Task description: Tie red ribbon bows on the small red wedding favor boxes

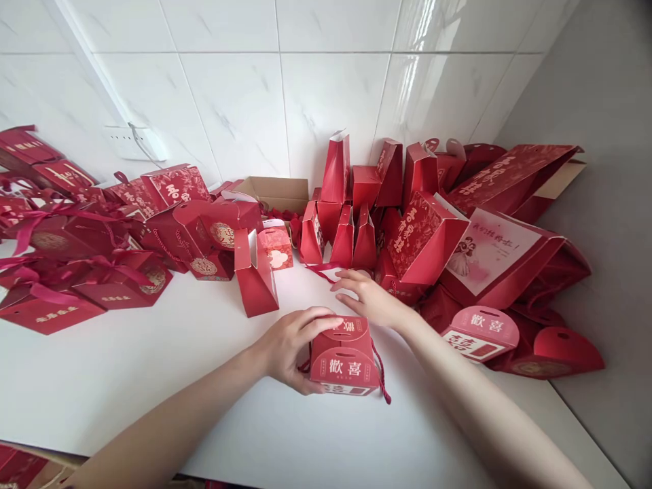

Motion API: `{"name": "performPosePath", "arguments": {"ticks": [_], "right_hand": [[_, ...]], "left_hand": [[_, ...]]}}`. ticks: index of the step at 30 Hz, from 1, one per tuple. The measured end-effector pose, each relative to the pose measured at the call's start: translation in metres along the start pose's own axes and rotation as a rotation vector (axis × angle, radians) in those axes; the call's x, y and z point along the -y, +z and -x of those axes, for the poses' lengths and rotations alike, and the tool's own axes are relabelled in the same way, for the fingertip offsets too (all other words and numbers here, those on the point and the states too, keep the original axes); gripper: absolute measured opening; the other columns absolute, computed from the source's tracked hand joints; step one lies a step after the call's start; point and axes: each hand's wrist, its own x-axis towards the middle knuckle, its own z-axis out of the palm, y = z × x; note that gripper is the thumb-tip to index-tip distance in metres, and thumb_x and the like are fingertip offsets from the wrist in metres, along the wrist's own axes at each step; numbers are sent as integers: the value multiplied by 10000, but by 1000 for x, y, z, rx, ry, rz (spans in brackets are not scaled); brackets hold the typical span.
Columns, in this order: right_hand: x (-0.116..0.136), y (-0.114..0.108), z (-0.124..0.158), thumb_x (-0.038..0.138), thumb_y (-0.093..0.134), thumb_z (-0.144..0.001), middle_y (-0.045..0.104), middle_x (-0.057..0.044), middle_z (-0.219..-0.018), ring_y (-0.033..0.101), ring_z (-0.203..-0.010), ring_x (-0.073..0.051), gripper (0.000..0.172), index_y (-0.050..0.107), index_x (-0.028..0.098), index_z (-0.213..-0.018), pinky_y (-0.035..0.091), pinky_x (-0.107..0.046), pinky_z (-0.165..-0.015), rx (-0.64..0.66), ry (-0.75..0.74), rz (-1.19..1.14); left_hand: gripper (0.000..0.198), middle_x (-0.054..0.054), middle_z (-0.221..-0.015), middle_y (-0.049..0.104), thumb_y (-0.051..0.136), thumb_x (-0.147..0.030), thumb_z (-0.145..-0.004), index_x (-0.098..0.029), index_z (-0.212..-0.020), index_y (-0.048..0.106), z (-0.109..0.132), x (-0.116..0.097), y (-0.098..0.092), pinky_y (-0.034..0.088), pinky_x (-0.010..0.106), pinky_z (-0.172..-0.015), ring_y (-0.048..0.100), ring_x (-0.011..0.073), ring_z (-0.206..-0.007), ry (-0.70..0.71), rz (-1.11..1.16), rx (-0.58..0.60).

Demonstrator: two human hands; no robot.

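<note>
At the lower centre of the frame, a small red gift box [346, 360] sits on the white table [153, 380]. Its arched handle flaps are folded together on top and a dark red cord [383, 384] hangs down its right side. The left hand [290, 346] clasps it from the left, with the thumb across the top edge and the fingers curled around the near face. The right hand [369, 299] lies just beyond the box, palm down. Its fingers are stretched out and slightly apart and pinch nothing; their tips are close to a loose strip of red ribbon [323, 270].

This box looks fully formed and closed. A matching box [481, 333] rests at the right of the frame against a heap of large red gift bags [489, 251]. On the left, a pile of flat ribbon-tied boxes [122, 278] seems finished too.

Others appear not yet closed. One tall red box [257, 275] stands left of centre with its flap up. A cluster of narrow red boxes [346, 231] stands open-topped at the centre against the tiled wall, beside a brown carton [278, 191]. What is inside any of them is hidden.
</note>
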Motion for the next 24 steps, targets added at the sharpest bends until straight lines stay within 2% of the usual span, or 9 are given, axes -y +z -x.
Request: {"name": "performPosePath", "arguments": {"ticks": [4,6,8,10,13,16,19,21,24], "right_hand": [[-21,46,-3,376,512,-967,296,-159,-1563,229,-1455,-360,406,585,204,-1328,220,-598,-1154,9,122,33],[-25,54,-4,332,534,-954,390,-180,-1513,268,-1440,-367,440,549,172,-1365,133,-656,-1150,12,117,-20],[-24,48,-7,260,523,-951,580,-157,-1354,435,-1352,-329,353,619,166,-1278,140,-638,-1159,-18,106,-87],[-20,32,-13,222,492,-957,701,-109,-1152,602,-1172,-268,265,705,187,-1110,284,-557,-1141,-88,110,-144],[-6,-6,-23,284,496,-965,722,-91,-1073,674,-1001,-210,254,720,191,-1042,512,-386,-944,-213,135,-255],[15,-50,-29,356,683,-856,734,-49,-927,675,-862,-182,208,742,192,-969,533,-338,-853,-342,112,-687],[42,-85,-28,336,746,-810,695,-9,-853,593,-677,-116,190,734,210,-951,523,-288,-728,-441,20,-944],[60,-99,-24,323,734,-824,659,6,-816,537,-617,-97,162,716,222,-949,506,-272,-669,-453,-21,-1047],[79,-107,-15,311,722,-841,623,10,-820,458,-546,-71,130,689,212,-917,433,-227,-527,-404,-41,-1055]], "left_hand": [[940,160,-1353,509,707,-584,-671,-260,-1470,334,0,3,2,506,474,-979,576,359,-1176,40,2,-25],[941,167,-1376,486,692,-594,-681,-254,-1478,324,0,6,5,489,487,-1003,552,367,-1208,59,7,-34],[934,176,-1403,450,657,-610,-706,-248,-1490,300,1,10,7,470,506,-1022,518,377,-1245,61,19,-36],[899,181,-1435,400,607,-626,-747,-255,-1498,280,1,16,8,451,527,-1035,476,383,-1286,32,29,-39],[809,173,-1477,330,533,-650,-803,-278,-1485,305,-3,25,10,399,561,-1073,395,389,-1353,-29,35,-61],[750,168,-1487,314,506,-643,-825,-273,-1458,347,-8,32,15,375,560,-1093,360,377,-1379,-63,42,-103],[731,175,-1492,315,484,-642,-837,-254,-1444,362,-8,36,21,377,554,-1089,368,369,-1374,-87,13,-186],[769,199,-1464,349,454,-685,-831,-210,-1431,376,-9,34,20,361,574,-1086,379,384,-1357,-46,-47,-322],[624,165,-1218,526,460,-638,-855,-177,-1273,506,-20,20,1,454,510,-971,535,325,-1150,114,-117,-692]]}}
